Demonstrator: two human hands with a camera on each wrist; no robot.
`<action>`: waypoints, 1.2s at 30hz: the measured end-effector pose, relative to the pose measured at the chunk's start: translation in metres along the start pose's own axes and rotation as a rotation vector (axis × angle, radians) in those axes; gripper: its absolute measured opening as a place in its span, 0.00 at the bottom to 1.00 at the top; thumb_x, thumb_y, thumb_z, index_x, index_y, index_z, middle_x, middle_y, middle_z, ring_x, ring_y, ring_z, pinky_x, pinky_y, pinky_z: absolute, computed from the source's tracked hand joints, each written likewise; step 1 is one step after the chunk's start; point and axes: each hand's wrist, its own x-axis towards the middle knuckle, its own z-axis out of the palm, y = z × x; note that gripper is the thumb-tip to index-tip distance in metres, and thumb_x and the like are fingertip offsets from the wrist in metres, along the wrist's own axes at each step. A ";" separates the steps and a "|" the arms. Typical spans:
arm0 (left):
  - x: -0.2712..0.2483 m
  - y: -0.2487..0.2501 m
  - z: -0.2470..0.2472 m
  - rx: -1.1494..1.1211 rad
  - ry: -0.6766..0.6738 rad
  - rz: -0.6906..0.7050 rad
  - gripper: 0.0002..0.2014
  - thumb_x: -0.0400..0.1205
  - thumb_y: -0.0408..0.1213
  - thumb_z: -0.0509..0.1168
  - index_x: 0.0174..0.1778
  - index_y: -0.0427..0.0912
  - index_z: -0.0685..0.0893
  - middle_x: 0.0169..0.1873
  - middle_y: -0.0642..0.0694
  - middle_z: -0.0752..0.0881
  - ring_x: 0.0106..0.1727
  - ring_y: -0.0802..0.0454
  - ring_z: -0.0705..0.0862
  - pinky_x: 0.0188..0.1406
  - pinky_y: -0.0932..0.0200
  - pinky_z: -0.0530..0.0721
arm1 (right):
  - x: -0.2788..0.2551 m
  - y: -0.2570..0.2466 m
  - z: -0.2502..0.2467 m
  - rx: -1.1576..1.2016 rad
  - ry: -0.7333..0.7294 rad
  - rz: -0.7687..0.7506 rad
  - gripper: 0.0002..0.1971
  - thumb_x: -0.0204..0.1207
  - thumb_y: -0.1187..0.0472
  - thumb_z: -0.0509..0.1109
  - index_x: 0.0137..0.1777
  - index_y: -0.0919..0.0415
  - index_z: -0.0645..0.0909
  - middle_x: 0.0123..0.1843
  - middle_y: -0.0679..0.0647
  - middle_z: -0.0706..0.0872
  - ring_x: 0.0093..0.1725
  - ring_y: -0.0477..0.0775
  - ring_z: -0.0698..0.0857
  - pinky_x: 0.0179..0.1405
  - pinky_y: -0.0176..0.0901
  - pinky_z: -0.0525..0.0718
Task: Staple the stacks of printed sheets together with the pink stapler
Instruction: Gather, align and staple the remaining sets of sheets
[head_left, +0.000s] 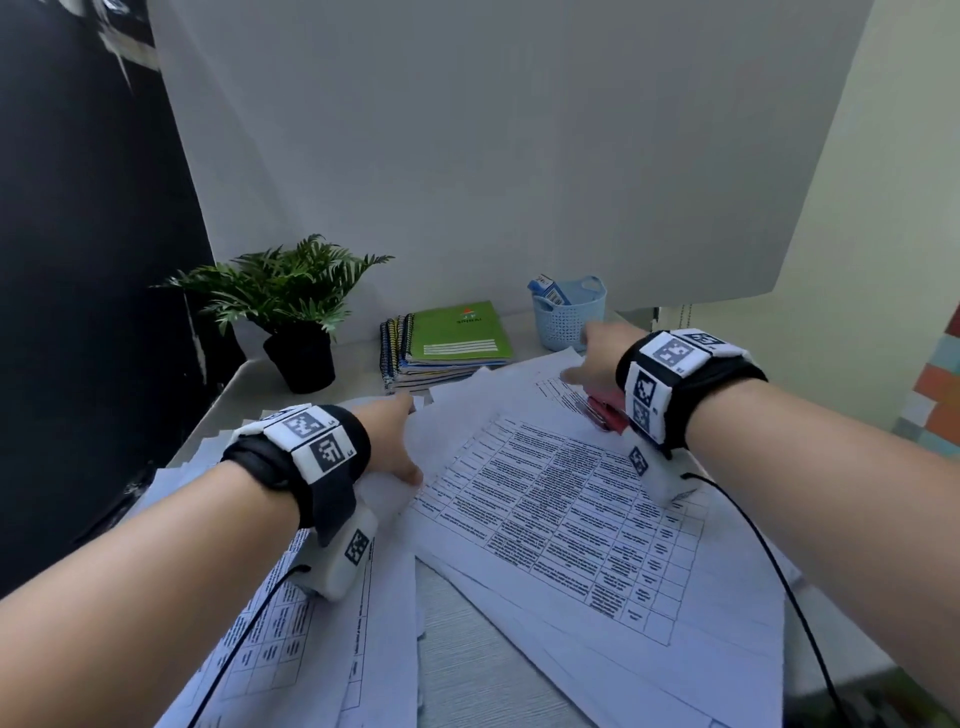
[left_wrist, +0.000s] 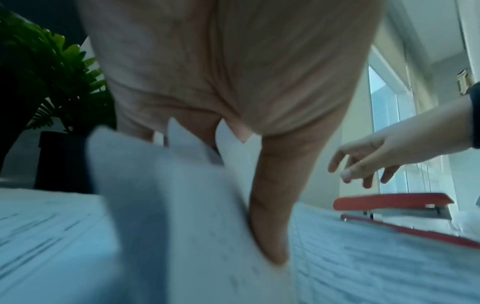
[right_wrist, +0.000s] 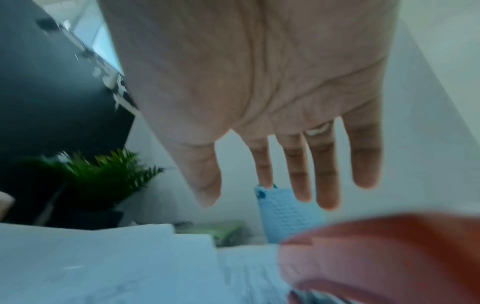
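Observation:
The pink stapler (head_left: 605, 410) lies on the far corner of a stack of printed table sheets (head_left: 561, 509) at mid-table. My right hand (head_left: 592, 358) hovers just above the stapler (left_wrist: 394, 202) with straight, spread fingers (right_wrist: 324, 174) and holds nothing. The stapler (right_wrist: 376, 257) fills that wrist view's lower right, blurred. My left hand (head_left: 402, 441) is at the left edge of the stack. Its thumb (left_wrist: 270, 226) presses on the front of some white sheets (left_wrist: 155, 195) that curl up before the palm, with the fingers behind them. Another printed stack (head_left: 291, 623) lies under my left wrist.
A potted fern (head_left: 291, 296) stands at the back left, spiral notebooks (head_left: 452, 338) at the back centre, and a light blue basket (head_left: 569, 312) just beyond my right hand. Loose sheets cover most of the table. Black cables trail from both wrists.

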 end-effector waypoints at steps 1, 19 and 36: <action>-0.003 0.000 -0.004 -0.055 0.053 0.012 0.37 0.70 0.46 0.78 0.70 0.41 0.65 0.58 0.44 0.80 0.51 0.46 0.79 0.45 0.58 0.76 | -0.001 -0.005 -0.005 0.067 0.028 -0.028 0.23 0.76 0.48 0.67 0.66 0.61 0.74 0.59 0.57 0.83 0.55 0.58 0.82 0.44 0.41 0.76; -0.074 -0.015 -0.042 -0.268 0.457 0.199 0.23 0.77 0.39 0.70 0.67 0.55 0.74 0.53 0.50 0.80 0.51 0.49 0.76 0.49 0.61 0.73 | -0.053 -0.065 -0.020 1.264 -0.107 -0.036 0.06 0.73 0.60 0.74 0.37 0.57 0.81 0.29 0.49 0.80 0.23 0.44 0.77 0.25 0.33 0.71; -0.071 -0.021 -0.048 -0.252 0.544 0.205 0.28 0.73 0.59 0.70 0.66 0.51 0.76 0.58 0.55 0.79 0.60 0.49 0.79 0.61 0.53 0.76 | -0.059 -0.079 -0.017 1.265 0.104 -0.064 0.07 0.73 0.63 0.70 0.34 0.59 0.80 0.28 0.50 0.81 0.22 0.46 0.82 0.28 0.39 0.80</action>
